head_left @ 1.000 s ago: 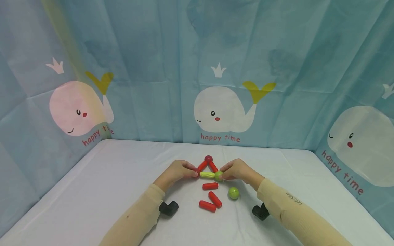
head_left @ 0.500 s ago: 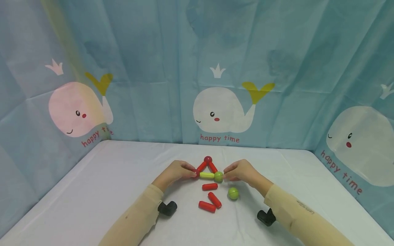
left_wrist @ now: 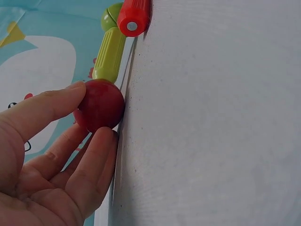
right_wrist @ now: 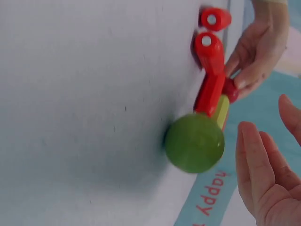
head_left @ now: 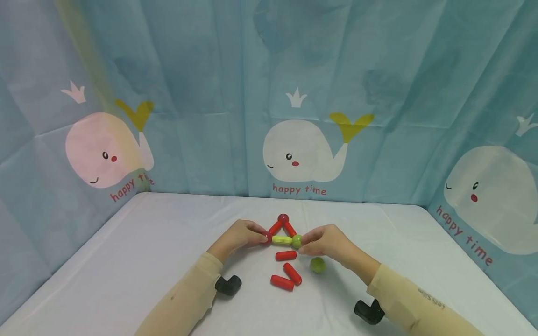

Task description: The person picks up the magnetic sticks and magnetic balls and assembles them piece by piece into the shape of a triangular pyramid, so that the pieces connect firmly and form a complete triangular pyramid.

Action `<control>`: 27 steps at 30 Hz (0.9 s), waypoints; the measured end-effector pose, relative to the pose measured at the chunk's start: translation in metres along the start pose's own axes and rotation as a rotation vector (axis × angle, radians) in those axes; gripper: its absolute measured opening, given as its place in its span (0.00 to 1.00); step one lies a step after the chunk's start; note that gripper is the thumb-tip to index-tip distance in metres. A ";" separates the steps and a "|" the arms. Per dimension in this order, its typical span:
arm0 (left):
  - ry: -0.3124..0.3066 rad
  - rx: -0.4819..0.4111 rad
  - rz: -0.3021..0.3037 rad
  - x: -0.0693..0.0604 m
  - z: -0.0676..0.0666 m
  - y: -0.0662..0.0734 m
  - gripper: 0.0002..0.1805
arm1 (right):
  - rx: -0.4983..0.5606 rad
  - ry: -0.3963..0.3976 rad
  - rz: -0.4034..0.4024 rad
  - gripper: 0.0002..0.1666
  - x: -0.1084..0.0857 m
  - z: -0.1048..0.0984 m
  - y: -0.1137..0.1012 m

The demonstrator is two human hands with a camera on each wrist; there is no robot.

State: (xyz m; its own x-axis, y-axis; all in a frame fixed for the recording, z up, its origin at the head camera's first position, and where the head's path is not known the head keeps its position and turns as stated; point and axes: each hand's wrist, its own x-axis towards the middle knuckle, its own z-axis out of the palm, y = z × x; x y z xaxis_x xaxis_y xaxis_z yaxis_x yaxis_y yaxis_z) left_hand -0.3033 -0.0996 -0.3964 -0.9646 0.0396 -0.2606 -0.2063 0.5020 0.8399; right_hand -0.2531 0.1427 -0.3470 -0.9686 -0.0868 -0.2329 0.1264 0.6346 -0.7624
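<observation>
the yellow-green rod [head_left: 282,240] lies crosswise on the white table [head_left: 185,221] between a red ball [left_wrist: 101,107], pinched by the left hand [head_left: 242,233], and a green ball [head_left: 295,241] partly behind the right hand [head_left: 328,241], whose thumb and fingers stand apart, contact unclear. two red rods [head_left: 275,227] converge beyond. the table runs wide either side, near edge cut off.

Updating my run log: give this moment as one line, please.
left hand: pinches red ball; right hand: empty; loose: green ball, three red rods

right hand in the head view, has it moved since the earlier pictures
Yes: against the loose green ball, the right hand has moved down the picture, closer to it.
</observation>
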 end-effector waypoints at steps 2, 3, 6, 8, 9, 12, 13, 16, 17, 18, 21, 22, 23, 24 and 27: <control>-0.002 -0.003 -0.002 0.000 0.000 0.000 0.12 | -0.003 -0.008 -0.006 0.15 -0.003 0.003 0.000; -0.003 -0.001 -0.002 0.000 0.000 -0.001 0.12 | -0.003 -0.011 -0.008 0.15 -0.005 0.005 0.000; 0.001 0.012 -0.001 0.000 0.000 -0.001 0.12 | -0.022 -0.015 -0.009 0.14 -0.008 0.009 0.001; 0.002 0.019 0.000 0.001 0.000 -0.002 0.12 | -0.031 -0.021 -0.007 0.13 -0.009 0.013 0.001; 0.002 0.024 0.001 0.001 0.000 -0.002 0.12 | -0.036 -0.026 -0.006 0.12 -0.010 0.014 0.001; 0.000 0.027 0.002 0.001 0.001 -0.003 0.12 | -0.036 -0.041 -0.007 0.12 -0.012 0.018 0.002; -0.001 0.028 0.003 0.001 0.001 -0.003 0.12 | -0.032 -0.045 -0.008 0.12 -0.013 0.019 0.003; -0.004 0.023 0.005 0.001 0.001 -0.002 0.12 | -0.024 -0.051 -0.014 0.12 -0.014 0.022 0.005; -0.005 0.021 0.007 0.001 0.001 -0.002 0.12 | -0.020 -0.051 -0.015 0.12 -0.014 0.023 0.005; -0.005 0.019 0.009 0.001 0.001 -0.002 0.12 | -0.016 -0.052 -0.016 0.12 -0.015 0.024 0.006; -0.007 0.019 0.011 0.000 0.000 -0.002 0.12 | -0.011 -0.051 -0.018 0.13 -0.015 0.025 0.007; -0.006 0.019 0.009 0.000 0.000 -0.002 0.12 | -0.009 -0.051 -0.020 0.13 -0.015 0.025 0.008; -0.004 0.020 0.008 0.000 0.000 -0.002 0.12 | -0.008 -0.052 -0.020 0.13 -0.016 0.025 0.008; -0.002 0.021 0.006 0.000 0.000 -0.002 0.12 | -0.009 -0.052 -0.019 0.13 -0.016 0.025 0.008; 0.004 0.022 0.002 0.000 0.001 -0.002 0.13 | -0.018 -0.050 -0.012 0.13 -0.016 0.024 0.011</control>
State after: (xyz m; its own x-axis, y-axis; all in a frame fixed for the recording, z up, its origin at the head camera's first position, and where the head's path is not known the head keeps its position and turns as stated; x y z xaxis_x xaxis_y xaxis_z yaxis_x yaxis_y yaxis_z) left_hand -0.3029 -0.0999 -0.3985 -0.9657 0.0378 -0.2568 -0.2002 0.5209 0.8298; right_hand -0.2309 0.1330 -0.3658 -0.9579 -0.1326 -0.2545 0.1110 0.6467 -0.7546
